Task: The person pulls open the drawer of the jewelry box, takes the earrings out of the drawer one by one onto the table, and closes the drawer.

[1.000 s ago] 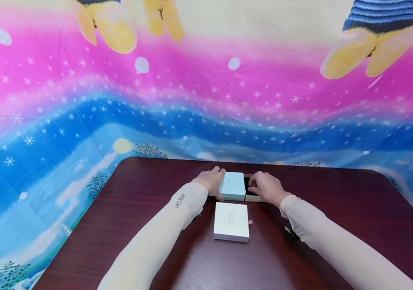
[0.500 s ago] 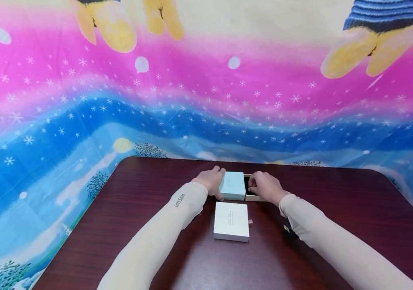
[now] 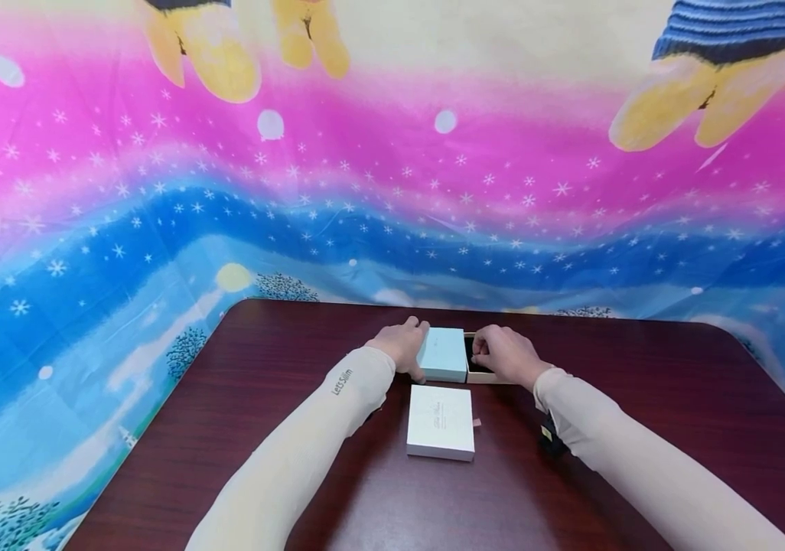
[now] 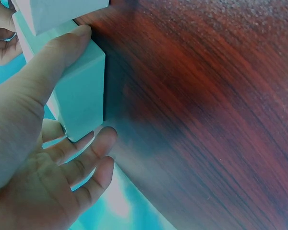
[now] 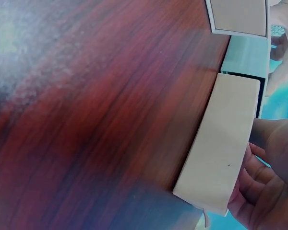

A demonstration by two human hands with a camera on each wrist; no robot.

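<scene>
A mint-green box sleeve (image 3: 442,355) lies near the table's far edge, its cream drawer (image 3: 482,376) with a dark inside pulled partway out to the right. My left hand (image 3: 401,346) grips the sleeve's left end; in the left wrist view its thumb lies on one side of the sleeve (image 4: 81,103) and fingers on the other. My right hand (image 3: 508,357) has curled fingers dipping into the drawer; what they touch inside is hidden. In the right wrist view the hand (image 5: 273,177) is beside the drawer's outer wall (image 5: 221,139).
A white box (image 3: 441,421) with faint print and a small pink tab on its right side lies just in front of the mint box. The dark red wooden table (image 3: 282,474) meets a colourful snow-patterned cloth (image 3: 365,184) behind its far edge.
</scene>
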